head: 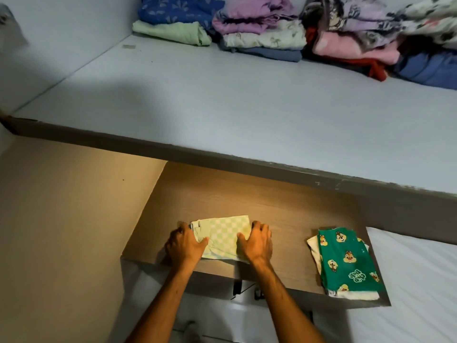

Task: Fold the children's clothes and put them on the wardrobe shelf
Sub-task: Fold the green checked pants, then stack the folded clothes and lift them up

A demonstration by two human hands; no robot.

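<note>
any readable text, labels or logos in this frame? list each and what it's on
White lettering on the green chipmunk-print garment, near its lower right: upside down and too blurred to read.
Pale green checked garment under the left hand and right hand: no text.
Folded piles on the upper shelf: prints only, no legible text.

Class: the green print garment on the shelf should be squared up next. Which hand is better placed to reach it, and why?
Right. The right hand rests on the checked cloth's side nearer the green garment; the left hand would cross over.
</note>
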